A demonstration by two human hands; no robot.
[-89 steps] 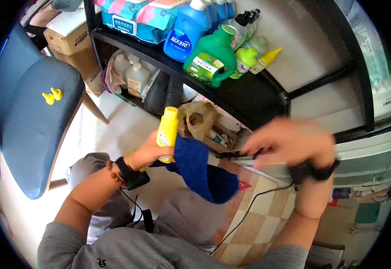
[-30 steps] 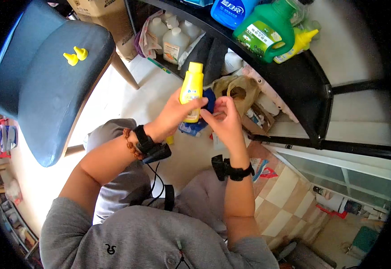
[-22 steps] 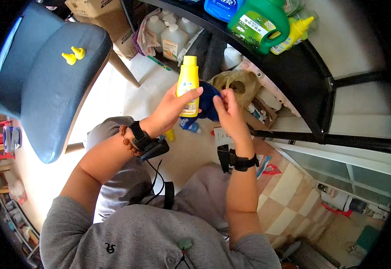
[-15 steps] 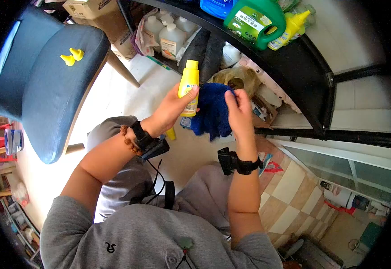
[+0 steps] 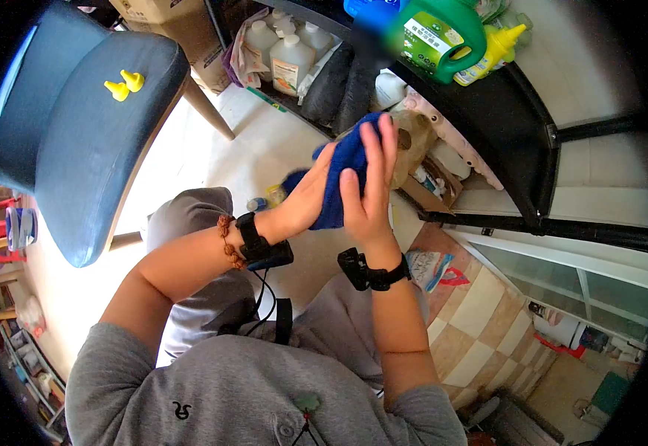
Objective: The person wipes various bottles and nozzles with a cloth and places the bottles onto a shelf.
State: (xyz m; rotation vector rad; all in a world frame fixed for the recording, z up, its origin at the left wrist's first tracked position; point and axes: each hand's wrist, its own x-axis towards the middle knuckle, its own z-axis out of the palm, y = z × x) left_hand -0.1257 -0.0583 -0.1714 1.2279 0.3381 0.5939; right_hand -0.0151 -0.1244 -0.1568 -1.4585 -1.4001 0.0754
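A deep blue fuzzy cloth point(image 5: 332, 201) is bunched up between my two hands, in front of me above the floor. My left hand point(image 5: 303, 202) presses against it from the left, with its fingers mostly hidden by the cloth. From the other side my right hand point(image 5: 367, 195) grips the cloth, its fingers long and pointing up along it. No part of the yellow bottle from before shows in my hands; I cannot tell whether the cloth covers it. Two yellow pointed caps point(image 5: 125, 85) lie on the blue chair seat point(image 5: 105, 141).
A black shelf point(image 5: 480, 111) curves along the right, carrying a green jug point(image 5: 439, 41) and a yellow spout-topped bottle point(image 5: 491, 53). Several white jugs point(image 5: 290, 63) stand underneath. Small yellow and blue items point(image 5: 273, 195) sit on the floor beyond my left wrist. A cardboard box point(image 5: 435, 186) stands under the shelf.
The yellow bottle that stood upright in my left hand is out of sight. My hands have come together around the blue cloth, which hung from my right hand before.
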